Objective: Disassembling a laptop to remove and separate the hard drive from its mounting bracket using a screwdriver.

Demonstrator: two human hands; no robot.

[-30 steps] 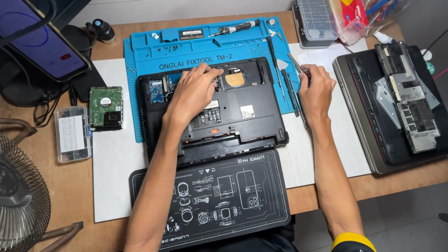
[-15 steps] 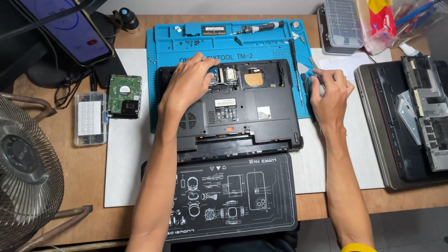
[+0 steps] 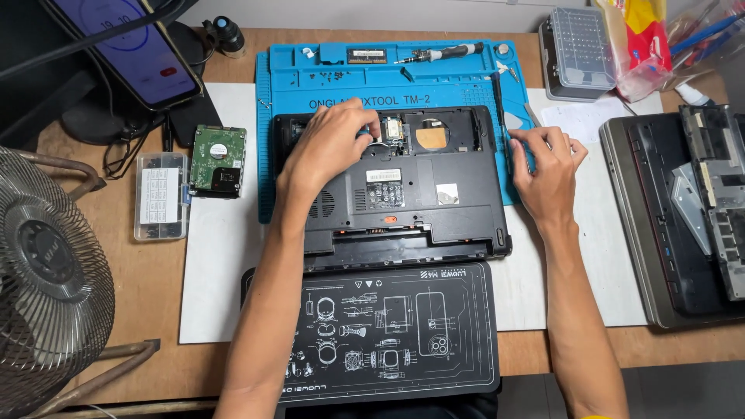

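Note:
A black laptop lies upside down on a blue repair mat, its bottom bays uncovered. My left hand rests on the laptop's upper left, fingertips pinched at a small part in the open bay. My right hand sits at the laptop's right edge, fingers curled against the mat; whether it holds a thin tool I cannot tell. A round copper-coloured patch shows in the bay.
A bare hard drive and clear screw box lie left. A black printed mat lies in front. A second dismantled laptop lies right. A screwdriver, bit case, fan and phone on a stand surround.
The view has shifted so the desk sits further right and lower. My left hand moved to the upper bay and pinched there. My right hand stayed by the laptop's right edge.

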